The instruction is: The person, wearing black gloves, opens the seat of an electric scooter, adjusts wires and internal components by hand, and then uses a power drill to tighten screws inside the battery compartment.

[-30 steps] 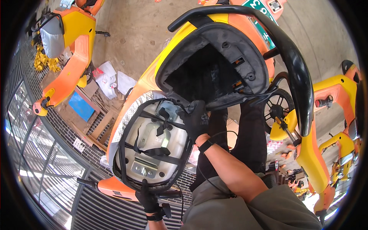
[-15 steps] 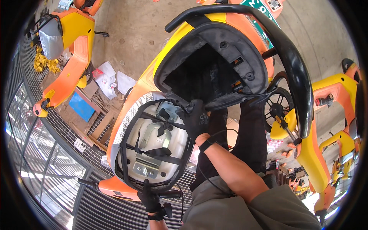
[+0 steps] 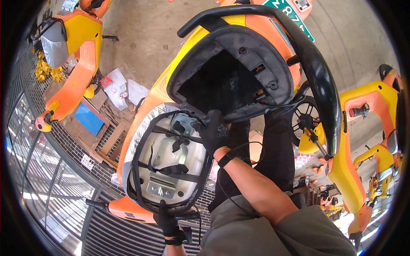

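Observation:
A scooter seat (image 3: 150, 175) is tipped up, its pale underside facing me, with black straps, a metal hinge bracket at the far end and a latch plate (image 3: 161, 186) at the near end. My left hand (image 3: 167, 221), in a black glove, grips the seat's near rim with a finger over the edge. Gloved in black too, my right hand (image 3: 213, 133) is closed at the seat's far right edge beside the hinge bracket (image 3: 181, 121); its fingertips are partly hidden. Just beyond lies the open, dark storage compartment (image 3: 188, 70) of the orange and yellow scooter.
A thick black grab rail (image 3: 316, 59) curves round the scooter's rear on the right. Other orange and yellow scooters stand at left (image 3: 85, 59) and right (image 3: 341, 179). Wood scraps, papers and a blue sheet (image 3: 89, 118) lie on the floor at left.
The whole view has shifted slightly, so the scooter sits a little further left. Both hands keep their places on the seat, which stays tipped up.

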Demonstrator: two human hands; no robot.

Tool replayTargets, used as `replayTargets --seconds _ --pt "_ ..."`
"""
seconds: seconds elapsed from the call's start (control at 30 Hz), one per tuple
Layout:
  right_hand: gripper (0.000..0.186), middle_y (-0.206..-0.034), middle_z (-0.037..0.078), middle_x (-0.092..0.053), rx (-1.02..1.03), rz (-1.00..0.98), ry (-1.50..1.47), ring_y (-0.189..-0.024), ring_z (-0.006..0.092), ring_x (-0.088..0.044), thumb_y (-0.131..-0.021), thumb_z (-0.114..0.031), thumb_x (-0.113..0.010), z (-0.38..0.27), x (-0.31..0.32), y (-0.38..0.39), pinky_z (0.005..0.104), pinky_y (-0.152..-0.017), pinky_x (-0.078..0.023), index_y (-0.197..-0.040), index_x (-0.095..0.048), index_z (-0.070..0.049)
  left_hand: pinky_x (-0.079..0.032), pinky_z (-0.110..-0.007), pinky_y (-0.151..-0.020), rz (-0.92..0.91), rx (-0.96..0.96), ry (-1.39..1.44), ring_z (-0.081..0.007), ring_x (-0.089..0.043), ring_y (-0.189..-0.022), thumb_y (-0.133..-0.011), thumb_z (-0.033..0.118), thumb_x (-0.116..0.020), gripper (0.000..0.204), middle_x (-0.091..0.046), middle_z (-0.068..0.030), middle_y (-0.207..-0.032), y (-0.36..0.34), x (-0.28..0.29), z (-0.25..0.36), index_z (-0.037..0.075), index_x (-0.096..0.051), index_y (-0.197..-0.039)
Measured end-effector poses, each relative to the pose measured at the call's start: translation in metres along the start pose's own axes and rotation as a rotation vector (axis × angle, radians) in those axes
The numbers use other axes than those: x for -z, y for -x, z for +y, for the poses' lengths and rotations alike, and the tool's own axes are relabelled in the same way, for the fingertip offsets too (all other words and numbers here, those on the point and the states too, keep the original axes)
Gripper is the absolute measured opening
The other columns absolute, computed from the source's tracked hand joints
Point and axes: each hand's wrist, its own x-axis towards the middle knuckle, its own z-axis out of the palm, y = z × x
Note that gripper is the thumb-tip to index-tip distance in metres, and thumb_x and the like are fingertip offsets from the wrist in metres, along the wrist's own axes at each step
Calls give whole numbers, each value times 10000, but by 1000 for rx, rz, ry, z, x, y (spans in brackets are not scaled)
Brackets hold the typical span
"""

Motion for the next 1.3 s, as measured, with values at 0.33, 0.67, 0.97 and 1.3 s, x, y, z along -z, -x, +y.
replayTargets --seconds 0.33,0.67,0.97,1.3 --pt "512 -1018 231 -534 23 -31 58 -944 416 -551 -752 -314 -740 6 -2 -6 456 -765 -453 -1034 -428 -21 -502 -294 -759 -27 207 179 -170 -614 -893 -905 220 -611 345 -638 -102 -1026 8 -12 18 -53 -589 -1113" --pt "519 -975 223 -573 -53 -99 79 -925 411 -581 -746 -339 -739 0 8 -11 457 -746 -467 -1033 -433 -35 -491 -276 -694 22 21 -2 -154 -607 -831 -892 180 -628 337 -633 -71 -1004 10 -9 6 -50 -585 -1135" --pt "199 -978 147 -517 696 -144 566 -850 308 -549 -763 -123 -603 -5 16 -23 420 -689 -481 -959 -570 -120 -471 -324 -866 134 228 511 -200 -583 -998 -846 92 -663 455 -579 -116 -1184 2 -42 55 -50 -497 -1246" --pt "112 -878 125 -556 1072 -368 991 -798 275 -585 -769 -150 -556 -18 20 -30 373 -620 -494 -861 -611 -118 -461 -297 -837 153 203 375 -159 -580 -957 -852 98 -669 384 -620 -88 -1118 -2 -38 47 -69 -548 -1176"
